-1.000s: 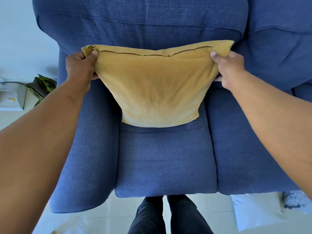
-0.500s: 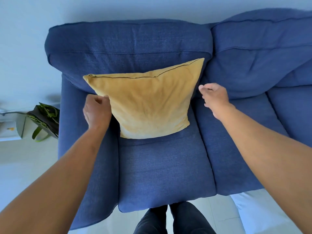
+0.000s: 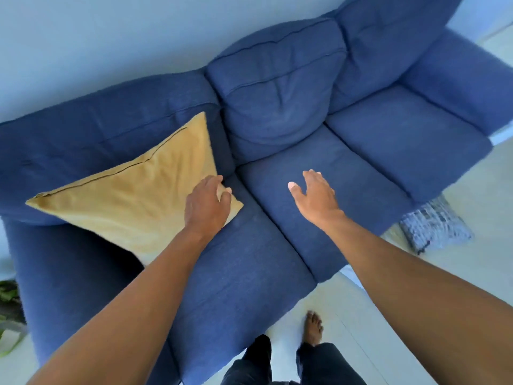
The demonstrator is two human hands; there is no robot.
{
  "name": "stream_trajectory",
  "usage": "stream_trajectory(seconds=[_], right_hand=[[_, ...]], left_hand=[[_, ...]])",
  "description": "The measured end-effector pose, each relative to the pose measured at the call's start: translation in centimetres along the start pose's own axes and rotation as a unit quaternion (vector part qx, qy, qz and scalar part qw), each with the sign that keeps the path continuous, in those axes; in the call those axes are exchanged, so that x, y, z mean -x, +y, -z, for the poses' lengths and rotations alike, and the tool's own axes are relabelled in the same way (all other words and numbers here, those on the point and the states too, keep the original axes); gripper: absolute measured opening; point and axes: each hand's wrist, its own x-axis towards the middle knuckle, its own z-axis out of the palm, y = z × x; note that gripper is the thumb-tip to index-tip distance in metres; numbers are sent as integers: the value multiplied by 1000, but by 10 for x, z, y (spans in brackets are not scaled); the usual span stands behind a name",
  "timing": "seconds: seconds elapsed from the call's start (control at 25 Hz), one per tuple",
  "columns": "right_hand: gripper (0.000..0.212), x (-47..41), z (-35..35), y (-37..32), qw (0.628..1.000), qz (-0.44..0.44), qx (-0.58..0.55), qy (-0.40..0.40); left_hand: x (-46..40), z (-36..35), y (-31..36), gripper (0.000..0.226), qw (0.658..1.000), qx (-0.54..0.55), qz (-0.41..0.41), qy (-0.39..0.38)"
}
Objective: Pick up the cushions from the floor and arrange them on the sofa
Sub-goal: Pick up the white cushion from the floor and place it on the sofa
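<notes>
A yellow cushion point(image 3: 133, 201) leans against the backrest on the left seat of the blue sofa point(image 3: 249, 262), zip edge uppermost. My left hand point(image 3: 208, 204) hovers over the cushion's lower right corner with fingers loosely curled, and I see no clear grip on it. Spread open, my right hand point(image 3: 313, 193) hangs above the middle seat, holding nothing. A blue-and-white patterned cushion point(image 3: 433, 226) lies on the floor by the sofa's front right corner.
Green plant leaves point(image 3: 8, 301) show at the left edge beside the sofa's arm. My bare foot point(image 3: 313, 329) and dark trousers stand on the pale tiled floor point(image 3: 458, 287) in front of the sofa. A pale wall runs behind the backrest.
Both hands have let go of the yellow cushion, which now rests on the left seat. My view has swung right, showing the whole sofa and the patterned cushion on the floor.
</notes>
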Motion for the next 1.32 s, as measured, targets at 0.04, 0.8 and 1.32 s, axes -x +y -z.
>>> stream_trajectory(seconds=[0.04,0.8,1.32], right_hand=[[67,7,10,22,1000,-6,20,11],[73,148,181,421,969,-220,-17,109],[76,85,165,567,926,-357,-97,71]], left_hand=[[0,-15,21,53,1000,-12,-19,-19],[119,-312,394,72,893,-187,-313,-262],[61,-482,456,72,840,-240,-287,-392]])
